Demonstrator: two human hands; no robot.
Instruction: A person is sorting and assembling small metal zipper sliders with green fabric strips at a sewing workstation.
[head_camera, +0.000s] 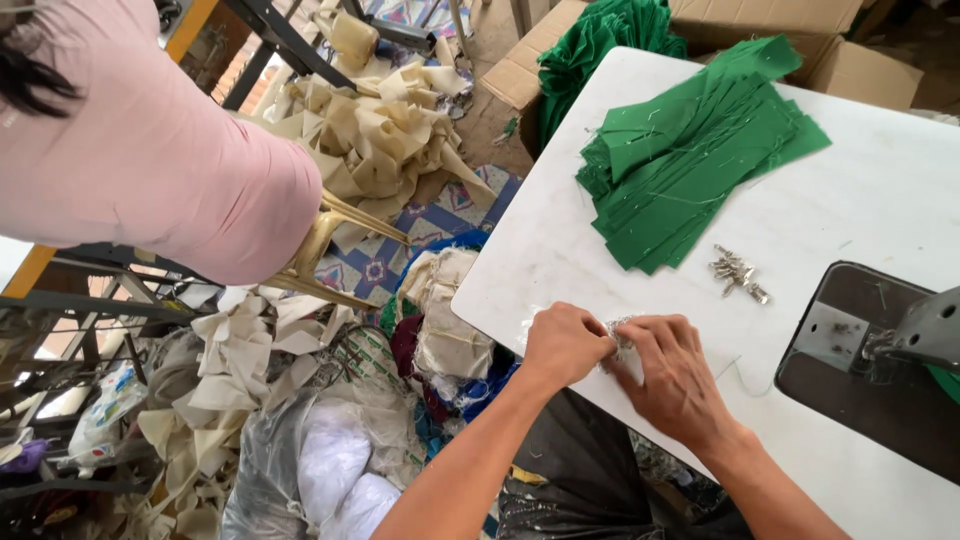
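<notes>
Both hands, left hand (565, 343) and right hand (675, 375), pinched closed on small silvery bundle (620, 335) at near counter (560, 240) edge, apparently picking it apart; next calls for fine fingertip separation.

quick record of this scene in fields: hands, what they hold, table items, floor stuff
left hand: at near table edge, fingers pinching a small whitish bundle
right hand: touching the same bundle
table: white
on table: stack of green fabric pieces; small pile of metal bits
right side: sewing machine, partly in view
floor: cream fabric scraps, cardboard boxes
nearby: another person in a pink sleeve
</notes>
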